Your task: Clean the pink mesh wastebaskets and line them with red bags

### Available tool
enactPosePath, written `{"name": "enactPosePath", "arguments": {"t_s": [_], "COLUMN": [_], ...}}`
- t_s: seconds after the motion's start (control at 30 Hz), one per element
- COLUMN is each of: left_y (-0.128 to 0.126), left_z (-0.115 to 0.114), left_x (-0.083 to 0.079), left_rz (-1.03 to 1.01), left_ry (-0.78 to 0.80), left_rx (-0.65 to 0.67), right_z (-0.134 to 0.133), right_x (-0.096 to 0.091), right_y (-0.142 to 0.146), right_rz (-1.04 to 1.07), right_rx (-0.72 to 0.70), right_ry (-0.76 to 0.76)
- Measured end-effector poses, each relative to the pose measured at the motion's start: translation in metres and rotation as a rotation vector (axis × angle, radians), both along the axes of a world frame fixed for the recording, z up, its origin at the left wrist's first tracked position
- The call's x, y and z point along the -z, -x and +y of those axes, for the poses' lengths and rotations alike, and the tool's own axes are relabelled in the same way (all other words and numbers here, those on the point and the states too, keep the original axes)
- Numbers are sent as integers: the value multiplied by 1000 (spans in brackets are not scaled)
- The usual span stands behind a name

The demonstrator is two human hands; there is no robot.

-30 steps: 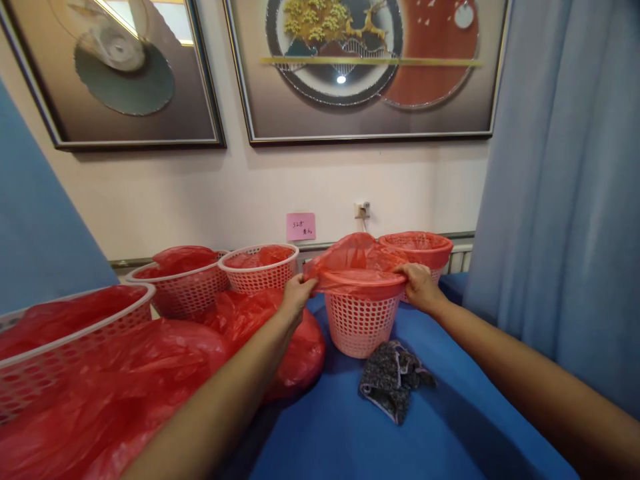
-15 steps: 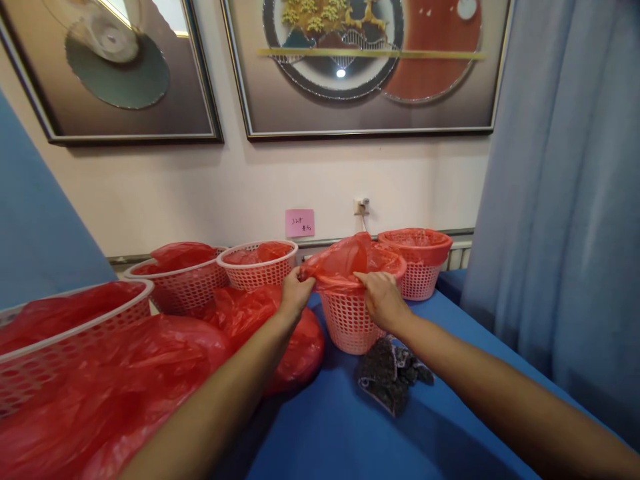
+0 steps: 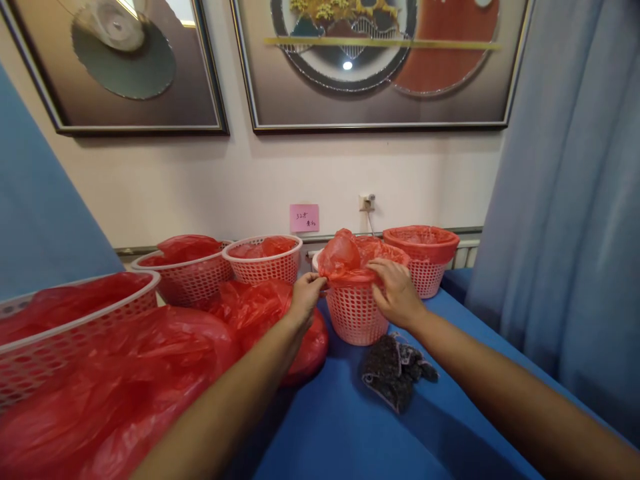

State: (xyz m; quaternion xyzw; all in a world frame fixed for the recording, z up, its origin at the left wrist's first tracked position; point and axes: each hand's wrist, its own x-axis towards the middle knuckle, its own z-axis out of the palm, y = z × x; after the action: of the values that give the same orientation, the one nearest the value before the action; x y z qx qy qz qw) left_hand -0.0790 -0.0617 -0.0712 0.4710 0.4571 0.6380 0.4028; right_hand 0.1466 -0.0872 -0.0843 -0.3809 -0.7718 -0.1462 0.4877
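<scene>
Head view: left hand (image 3: pixel 306 293) pinched tight on the edge of the red bag (image 3: pixel 345 257) at the near-left rim of the pink basket (image 3: pixel 355 317). The right hand (image 3: pixel 397 293) is clamped on the same film at the near-right rim. The basket stands upright mid-table on the blue table (image 3: pixel 350 420), with a dark cloth (image 3: pixel 395 370) just in front of it. Risks, as I judge them: the film looks thin, so opposed pulls could tear it. The basket looks light and could tip or skid toward me. The film bulges above the rim and could slip off. In the pink basket I can make out only the bunched bag. The lined basket (image 3: pixel 425 263) behind on the right has its bag folded down over the rim. The two back baskets (image 3: pixel 265 267) on the left hold loose red film, rims bare. The big near basket (image 3: pixel 75 327) is the same. Loose bags (image 3: pixel 150 373) are heaped on the table beside it.
</scene>
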Motion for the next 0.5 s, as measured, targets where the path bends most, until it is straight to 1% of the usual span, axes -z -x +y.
{"name": "enactPosePath", "arguments": {"t_s": [0.03, 0.1, 0.17, 0.23, 0.33, 0.4, 0.5], "left_y": [-1, -1, 1, 5, 9, 9, 6], "left_z": [0, 1, 1, -1, -4, -7, -12], "left_x": [0, 0, 0, 2, 6, 7, 3], "left_rz": [-22, -72, -135, -204, -302, -368, -478], "left_ry": [6, 20, 45, 83, 163, 214, 251], "left_rx": [4, 7, 5, -2, 13, 53, 150], "right_z": [-3, -3, 1, 7, 13, 15, 18], "right_x": [-1, -2, 1, 6, 11, 13, 14], "right_y": [10, 25, 32, 31, 22, 16, 9], "right_rz": [-13, -22, -24, -41, -91, -110, -100], "right_rx": [-4, 34, 85, 98, 75, 70, 78], "right_ry": [13, 62, 110, 119, 83, 70, 66]}}
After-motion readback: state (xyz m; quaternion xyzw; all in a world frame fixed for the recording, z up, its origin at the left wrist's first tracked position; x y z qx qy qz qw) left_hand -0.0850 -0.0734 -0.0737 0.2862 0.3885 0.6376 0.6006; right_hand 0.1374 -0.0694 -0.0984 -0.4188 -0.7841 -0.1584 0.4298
